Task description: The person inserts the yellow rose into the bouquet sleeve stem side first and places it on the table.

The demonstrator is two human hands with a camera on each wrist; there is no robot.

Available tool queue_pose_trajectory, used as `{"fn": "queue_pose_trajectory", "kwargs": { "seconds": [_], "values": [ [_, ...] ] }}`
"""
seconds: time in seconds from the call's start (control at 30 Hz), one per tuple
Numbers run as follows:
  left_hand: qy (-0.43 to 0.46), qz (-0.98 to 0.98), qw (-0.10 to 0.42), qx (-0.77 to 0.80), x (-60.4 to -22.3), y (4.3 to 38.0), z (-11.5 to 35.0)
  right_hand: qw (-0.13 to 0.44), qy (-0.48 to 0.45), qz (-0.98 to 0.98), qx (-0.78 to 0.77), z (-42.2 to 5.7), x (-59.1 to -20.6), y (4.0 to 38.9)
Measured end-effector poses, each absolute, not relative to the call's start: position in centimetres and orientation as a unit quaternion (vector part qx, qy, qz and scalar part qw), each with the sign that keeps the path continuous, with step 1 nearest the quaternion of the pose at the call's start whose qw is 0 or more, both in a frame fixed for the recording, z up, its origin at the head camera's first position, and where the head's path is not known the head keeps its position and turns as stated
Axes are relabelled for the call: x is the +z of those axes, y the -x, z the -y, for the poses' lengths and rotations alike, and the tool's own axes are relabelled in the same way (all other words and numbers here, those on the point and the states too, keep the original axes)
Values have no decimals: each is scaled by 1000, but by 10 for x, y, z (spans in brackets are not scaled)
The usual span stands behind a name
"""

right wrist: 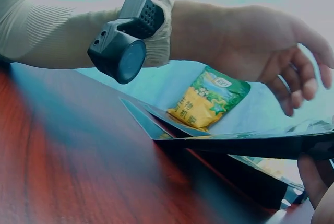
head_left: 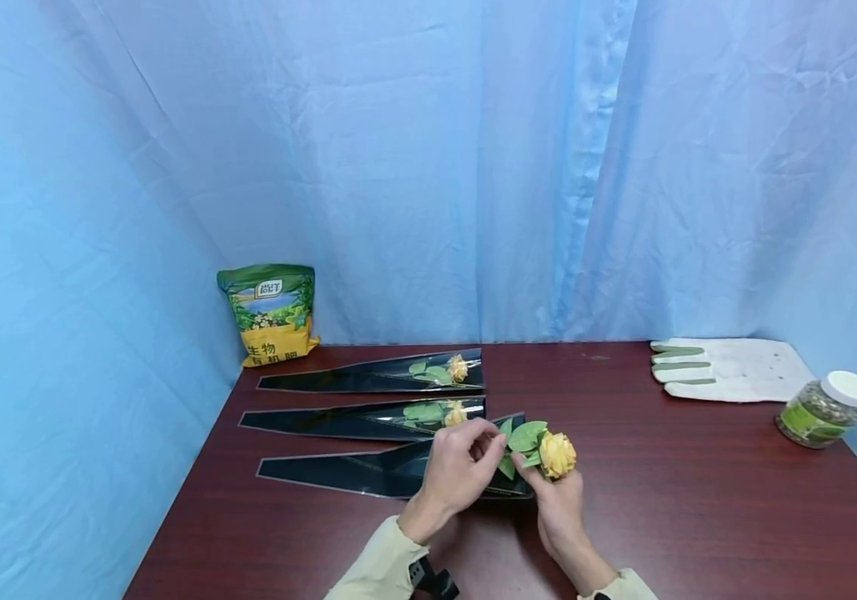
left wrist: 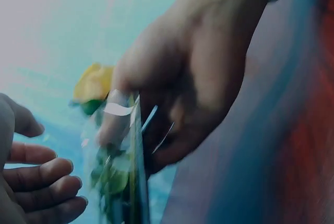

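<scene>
A yellow rose (head_left: pixel 558 455) with green leaves sticks out of the right end of the nearest black flower sleeve (head_left: pixel 331 475), which has a clear front. My right hand (head_left: pixel 562 508) grips the sleeve's open end just below the bloom, with the thumb by the leaves. In the right wrist view that sleeve (right wrist: pixel 240 144) is raised off the table, fingers under it. Close to the leaves, my left hand (head_left: pixel 458 467) hovers with loosely bent fingers; the left wrist view shows those fingers (left wrist: pixel 47 182) apart from the sleeve and holding nothing.
Two more black sleeves, the far one (head_left: pixel 346 381) and the middle one (head_left: pixel 308 422), lie behind, each with a yellow rose inside. A green and yellow bag (head_left: pixel 271 317) stands back left. A white glove (head_left: pixel 751 371) and a white-lidded jar (head_left: pixel 822 417) are at right. Blue curtains surround the table.
</scene>
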State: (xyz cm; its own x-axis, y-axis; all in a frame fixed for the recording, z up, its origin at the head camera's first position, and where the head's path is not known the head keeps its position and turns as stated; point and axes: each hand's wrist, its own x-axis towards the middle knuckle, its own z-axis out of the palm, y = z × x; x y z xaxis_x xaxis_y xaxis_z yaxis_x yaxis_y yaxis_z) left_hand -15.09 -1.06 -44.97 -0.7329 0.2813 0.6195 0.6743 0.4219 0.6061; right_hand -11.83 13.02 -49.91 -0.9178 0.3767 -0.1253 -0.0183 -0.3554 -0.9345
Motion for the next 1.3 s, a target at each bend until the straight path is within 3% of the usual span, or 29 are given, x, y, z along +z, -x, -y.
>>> {"fn": "queue_pose_trajectory", "kwargs": {
  "seconds": [0.2, 0.4, 0.5, 0.7, 0.9, 1.1, 1.3],
  "values": [
    [293, 834, 196, -424, -447, 161, 32, 127, 154, 549, 811, -135, -498, 119],
    [304, 896, 67, -317, -452, 165, 44, 129, 156, 541, 816, -137, -496, 120],
    [322, 916, 29, -238, -460, 164, 43, 130, 155, 539, 818, -138, -494, 120],
    [338, 928, 38, -149, -475, 162, 34, 121, 151, 550, 812, -141, -489, 120],
    [303, 936, 30, -174, -479, 161, 28, 72, 145, 606, 778, -147, -481, 122],
    [286, 934, 33, -210, -476, 163, 32, 31, 88, 653, 752, -158, -469, 120],
    [278, 932, 39, -228, -474, 164, 34, 28, 31, 702, 711, -173, -456, 119]
  ]
}}
